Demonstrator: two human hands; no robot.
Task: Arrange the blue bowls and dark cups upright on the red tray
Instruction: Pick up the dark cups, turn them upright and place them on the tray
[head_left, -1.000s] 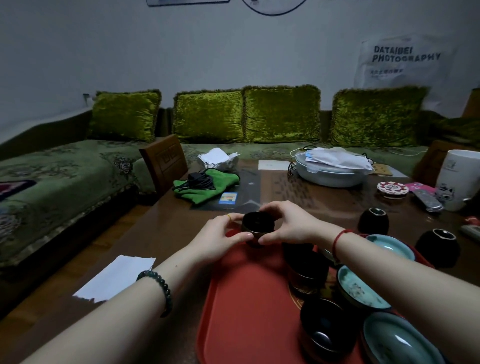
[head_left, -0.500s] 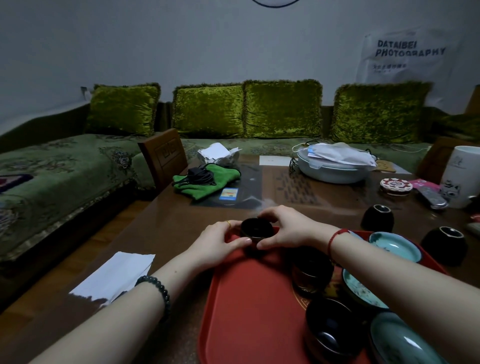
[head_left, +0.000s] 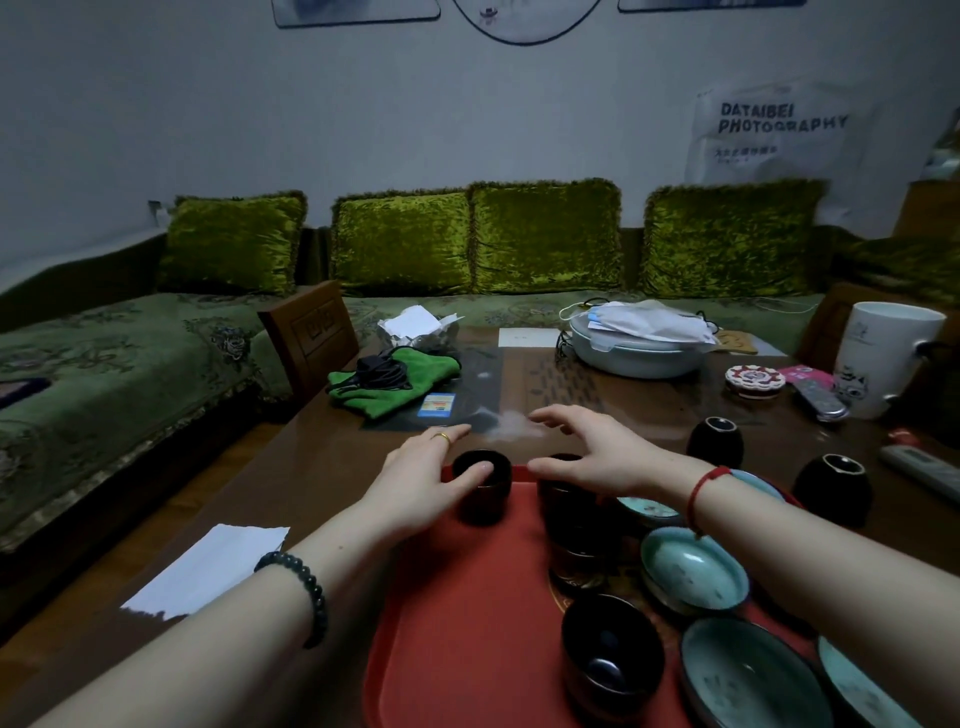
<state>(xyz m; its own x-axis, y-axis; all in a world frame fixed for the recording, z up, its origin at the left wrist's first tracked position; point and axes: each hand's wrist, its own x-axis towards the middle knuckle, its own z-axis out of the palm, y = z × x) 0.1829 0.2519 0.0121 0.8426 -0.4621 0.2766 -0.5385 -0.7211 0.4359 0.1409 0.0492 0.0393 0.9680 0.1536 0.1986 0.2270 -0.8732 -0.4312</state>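
Observation:
The red tray lies on the brown table in front of me. A dark cup stands upright in its far left corner. My left hand is beside that cup, thumb resting against its rim, fingers stretched out. My right hand hovers spread above a second dark cup, holding nothing. A third upright cup stands nearer me. Blue bowls sit upright along the tray's right side. Two dark cups rest upside down on the table, right of the tray.
Beyond the tray lie a green cloth with a black cable, a white basin, a round coaster, a remote and a white mug. White paper sits at the table's left edge. A wooden chair stands at far left.
Both hands held the dark cup between them and set it down on the tray's far left corner. They have now let go, and the right hand has lifted and spread.

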